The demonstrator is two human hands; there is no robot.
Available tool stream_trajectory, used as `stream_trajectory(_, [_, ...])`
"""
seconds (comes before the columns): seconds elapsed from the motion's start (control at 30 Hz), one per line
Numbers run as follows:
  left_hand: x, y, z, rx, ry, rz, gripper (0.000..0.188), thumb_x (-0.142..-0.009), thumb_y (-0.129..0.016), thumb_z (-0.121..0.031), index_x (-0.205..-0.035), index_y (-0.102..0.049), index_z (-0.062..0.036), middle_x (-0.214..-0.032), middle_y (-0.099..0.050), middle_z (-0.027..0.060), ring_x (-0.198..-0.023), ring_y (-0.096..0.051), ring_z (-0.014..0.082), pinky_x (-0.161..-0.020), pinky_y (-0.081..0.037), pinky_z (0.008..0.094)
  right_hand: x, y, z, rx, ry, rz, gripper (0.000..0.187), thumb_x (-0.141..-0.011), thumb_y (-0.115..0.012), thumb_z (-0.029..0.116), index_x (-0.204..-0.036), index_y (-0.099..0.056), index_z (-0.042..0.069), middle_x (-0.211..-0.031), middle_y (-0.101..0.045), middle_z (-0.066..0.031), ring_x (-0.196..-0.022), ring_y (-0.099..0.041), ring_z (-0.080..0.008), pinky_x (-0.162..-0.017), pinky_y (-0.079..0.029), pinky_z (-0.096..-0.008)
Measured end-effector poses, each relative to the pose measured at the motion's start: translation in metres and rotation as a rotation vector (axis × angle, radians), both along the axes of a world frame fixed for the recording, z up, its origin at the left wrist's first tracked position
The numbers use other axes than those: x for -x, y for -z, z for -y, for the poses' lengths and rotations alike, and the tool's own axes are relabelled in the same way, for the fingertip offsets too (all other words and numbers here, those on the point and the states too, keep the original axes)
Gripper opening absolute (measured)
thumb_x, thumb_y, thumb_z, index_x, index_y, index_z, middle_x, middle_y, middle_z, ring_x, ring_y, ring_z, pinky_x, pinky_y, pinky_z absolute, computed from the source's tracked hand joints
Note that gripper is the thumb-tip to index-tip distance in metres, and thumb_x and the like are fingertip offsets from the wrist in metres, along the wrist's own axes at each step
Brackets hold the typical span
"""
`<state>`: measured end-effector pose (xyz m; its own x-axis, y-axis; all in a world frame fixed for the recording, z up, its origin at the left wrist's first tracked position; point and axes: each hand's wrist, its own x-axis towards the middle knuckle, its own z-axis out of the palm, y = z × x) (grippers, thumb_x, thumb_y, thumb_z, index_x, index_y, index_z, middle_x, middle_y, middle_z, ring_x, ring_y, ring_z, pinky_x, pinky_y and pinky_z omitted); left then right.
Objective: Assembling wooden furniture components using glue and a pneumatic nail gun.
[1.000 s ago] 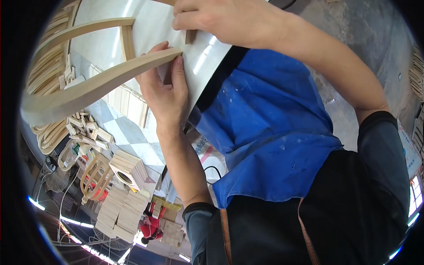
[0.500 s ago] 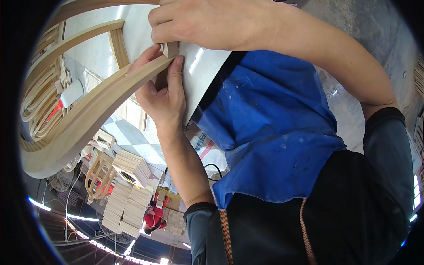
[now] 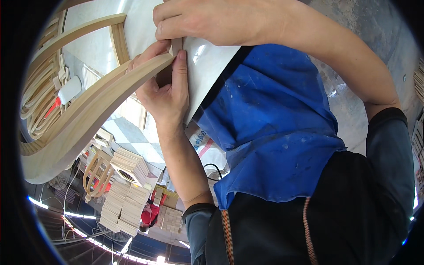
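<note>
A long curved wooden frame (image 3: 95,117) sweeps from the lower left up to my hands. Its end rests in my left hand (image 3: 165,97), with the thumb on the near side and the fingers wrapped over the far side. A short wooden piece (image 3: 176,45) stands against that end, between my two hands. My right hand (image 3: 198,22) is closed above it, its bent fingers at the top of this piece; the fingertips are partly hidden. Below the hands lies a white tabletop (image 3: 203,66).
A white bottle with a red nozzle (image 3: 70,90) lies by several curved wooden parts (image 3: 37,99) at the left. Another wooden frame (image 3: 118,42) rests on the table. Stacked wooden boards (image 3: 121,207) and a person in red (image 3: 150,214) are farther off.
The frame's end, the short piece and both hands have shifted slightly to the right in the picture. Both hands keep their hold, and the frame's lower bend sits a little lower.
</note>
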<state>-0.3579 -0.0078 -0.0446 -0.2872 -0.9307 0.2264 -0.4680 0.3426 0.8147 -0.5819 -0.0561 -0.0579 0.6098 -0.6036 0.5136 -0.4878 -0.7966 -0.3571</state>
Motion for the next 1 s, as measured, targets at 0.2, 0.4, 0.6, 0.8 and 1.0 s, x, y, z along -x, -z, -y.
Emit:
stream_trajectory(0.2, [-0.0039, 0.0042, 0.0027, 0.050, 0.022, 0.018, 0.033, -0.090, -0.085, -0.005, -0.121, -0.075, -0.0082, -0.109, -0.073, 0.0074, -0.100, -0.062, 0.0207, -0.090, -0.050, 0.0318, -0.0024, 0.0032, 0.0008, -0.041, -0.020, 0.052, 0.010, -0.098, -0.060, 0.012, -0.096, -0.068, 0.005, -0.098, -0.064, -0.0092, -0.091, -0.062, -0.0240, -0.085, -0.056, -0.0337])
stream_trajectory(0.4, [-0.0017, 0.0033, 0.0029, 0.036, 0.023, 0.004, 0.032, -0.089, -0.085, -0.006, -0.120, -0.075, -0.0080, -0.108, -0.072, 0.0072, -0.099, -0.062, 0.0203, -0.089, -0.050, 0.0321, -0.0013, 0.0059, 0.0026, -0.013, -0.030, 0.089, 0.010, -0.098, -0.060, 0.012, -0.096, -0.068, 0.005, -0.097, -0.064, -0.0090, -0.090, -0.061, -0.0240, -0.085, -0.056, -0.0329])
stream_trajectory(0.6, [-0.0036, 0.0039, 0.0022, 0.027, 0.015, 0.011, 0.032, -0.089, -0.085, -0.006, -0.119, -0.075, -0.0079, -0.108, -0.072, 0.0067, -0.100, -0.061, 0.0202, -0.089, -0.049, 0.0320, -0.0027, 0.0028, 0.0014, -0.006, -0.031, 0.037, 0.011, -0.098, -0.060, 0.012, -0.095, -0.068, 0.005, -0.097, -0.063, -0.0089, -0.089, -0.061, -0.0238, -0.085, -0.056, -0.0320])
stream_trajectory(0.8, [-0.0072, 0.0035, 0.0034, 0.045, 0.038, 0.053, 0.032, -0.089, -0.085, -0.006, -0.119, -0.075, -0.0078, -0.109, -0.073, 0.0068, -0.102, -0.060, 0.0211, -0.093, -0.047, 0.0328, -0.0026, 0.0007, 0.0009, 0.002, -0.028, 0.002, 0.012, -0.099, -0.059, 0.012, -0.095, -0.067, 0.005, -0.096, -0.063, -0.0091, -0.089, -0.061, -0.0241, -0.084, -0.056, -0.0322])
stream_trajectory(1.0, [-0.0058, 0.0014, 0.0034, 0.050, 0.053, 0.062, 0.032, -0.088, -0.084, -0.005, -0.119, -0.074, -0.0077, -0.111, -0.073, 0.0073, -0.103, -0.060, 0.0219, -0.098, -0.045, 0.0337, -0.0001, 0.0047, 0.0044, 0.063, -0.030, 0.042, 0.012, -0.100, -0.058, 0.013, -0.096, -0.066, 0.005, -0.098, -0.063, -0.0096, -0.088, -0.062, -0.0253, -0.083, -0.057, -0.0337])
